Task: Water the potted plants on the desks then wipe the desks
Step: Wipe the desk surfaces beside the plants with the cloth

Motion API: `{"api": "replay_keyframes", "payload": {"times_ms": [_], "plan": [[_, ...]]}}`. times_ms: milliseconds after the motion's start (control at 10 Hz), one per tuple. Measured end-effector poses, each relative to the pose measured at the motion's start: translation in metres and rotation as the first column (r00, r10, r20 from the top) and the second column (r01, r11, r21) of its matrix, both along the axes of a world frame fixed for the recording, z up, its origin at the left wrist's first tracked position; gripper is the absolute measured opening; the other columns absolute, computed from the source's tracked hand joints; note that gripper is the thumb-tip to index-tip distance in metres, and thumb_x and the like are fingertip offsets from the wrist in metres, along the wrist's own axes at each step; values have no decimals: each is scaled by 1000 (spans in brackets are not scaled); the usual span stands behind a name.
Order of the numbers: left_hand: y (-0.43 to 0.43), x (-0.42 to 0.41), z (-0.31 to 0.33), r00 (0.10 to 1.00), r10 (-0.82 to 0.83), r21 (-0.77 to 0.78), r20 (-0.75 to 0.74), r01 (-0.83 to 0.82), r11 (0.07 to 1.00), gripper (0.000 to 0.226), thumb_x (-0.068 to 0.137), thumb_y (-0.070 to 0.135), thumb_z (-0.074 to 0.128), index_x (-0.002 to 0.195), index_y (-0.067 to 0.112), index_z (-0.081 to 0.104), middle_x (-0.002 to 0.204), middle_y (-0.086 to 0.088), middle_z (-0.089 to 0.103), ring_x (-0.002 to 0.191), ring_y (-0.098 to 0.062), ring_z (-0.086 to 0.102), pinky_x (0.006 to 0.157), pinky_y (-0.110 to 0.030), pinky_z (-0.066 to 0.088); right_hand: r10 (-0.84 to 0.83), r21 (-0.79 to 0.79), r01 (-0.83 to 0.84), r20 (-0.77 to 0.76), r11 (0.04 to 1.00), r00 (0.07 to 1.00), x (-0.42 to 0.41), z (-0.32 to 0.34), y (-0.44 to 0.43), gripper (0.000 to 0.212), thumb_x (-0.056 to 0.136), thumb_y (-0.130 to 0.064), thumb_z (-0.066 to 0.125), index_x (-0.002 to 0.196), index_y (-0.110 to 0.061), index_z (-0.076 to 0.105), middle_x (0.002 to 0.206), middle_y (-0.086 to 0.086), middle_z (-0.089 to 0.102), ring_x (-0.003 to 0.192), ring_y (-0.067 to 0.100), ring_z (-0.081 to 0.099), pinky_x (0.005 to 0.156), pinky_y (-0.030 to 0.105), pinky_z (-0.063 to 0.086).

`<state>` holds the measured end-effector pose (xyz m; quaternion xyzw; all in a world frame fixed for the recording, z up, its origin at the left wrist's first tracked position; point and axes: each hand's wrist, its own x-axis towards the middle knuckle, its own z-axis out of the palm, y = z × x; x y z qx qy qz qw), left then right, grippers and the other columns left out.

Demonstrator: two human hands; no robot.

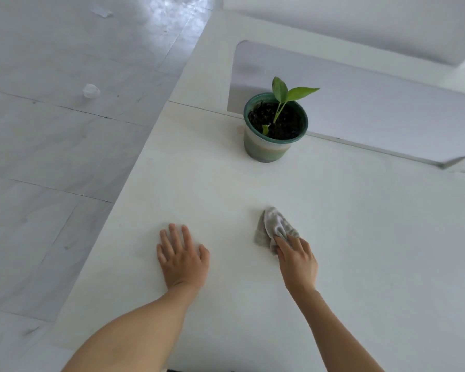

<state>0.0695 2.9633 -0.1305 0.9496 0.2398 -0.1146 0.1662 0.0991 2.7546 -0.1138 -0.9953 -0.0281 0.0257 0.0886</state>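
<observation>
The single head view looks steeply down and forward over the white desk [333, 237] from close above. Floor [51, 157] fills nine to eleven o'clock; a second desk [204, 63] lies toward twelve.

Office-like room: white desk [333, 237], potted plant [275, 127], pale tiled floor [51, 143].

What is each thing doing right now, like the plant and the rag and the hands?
Plant: upright in its pot.
Pot: standing on the desk.
Rag: crumpled, under the right hand.
Left hand: flat, empty.
</observation>
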Motion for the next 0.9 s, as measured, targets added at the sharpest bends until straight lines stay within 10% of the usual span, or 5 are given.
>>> {"api": "replay_keyframes", "payload": {"times_ms": [200, 400, 500, 700, 900], "plan": [[-2, -3, -2, 994, 40, -32, 99, -37, 999, 72, 73, 38, 25, 124, -2, 55, 135, -29, 48, 125, -50, 43, 99, -57, 33, -235, 131, 240, -51, 962, 971, -17, 19, -8, 25, 77, -13, 65, 100, -20, 71, 92, 8, 69, 86, 34, 59, 58, 29, 36], [-1, -8, -2, 990, 23, -65, 138, -15, 998, 71, 71, 37, 28, 123, -3, 55, 135, -30, 48, 126, -50, 41, 99, -58, 32, -378, 766, 596, -492, 241, 784, -37, 57, -17, 8, 85, -10, 57, 84, -14, 63, 52, 0, 59, 50, 18, 50, 57, 29, 41], [4, -9, 1, 995, 6, -172, 97, 11, 985, 66, 71, 37, 35, 116, -4, 61, 128, -32, 53, 119, -53, 47, 92, -62, 37, -337, 798, 591, -528, 117, 779, -53, 72, -7, 15, 90, -10, 51, 94, -24, 55, 68, 4, 61, 62, 19, 54, 60, 30, 45], [55, -47, 15, 936, 136, -499, 325, 47, 865, 87, 73, 65, 31, 126, 0, 53, 134, -23, 51, 128, -42, 40, 106, -49, 30, -73, 852, 365, -365, 375, 928, -71, 83, 64, 17, 95, -13, 42, 96, -24, 55, 64, -4, 55, 56, 2, 50, 62, 24, 41], [111, -96, 21, 718, 695, -942, -46, -264, 209, 37, 98, 24, 35, 110, -1, 59, 124, -31, 52, 78, -28, 54, 68, -31, 42, 550, 343, -449, -306, 825, 777, -101, 65, 167, 43, 92, -39, 37, 135, -32, 41, 139, 11, 44, 122, 31, 41, 105, 40, 26]]}}
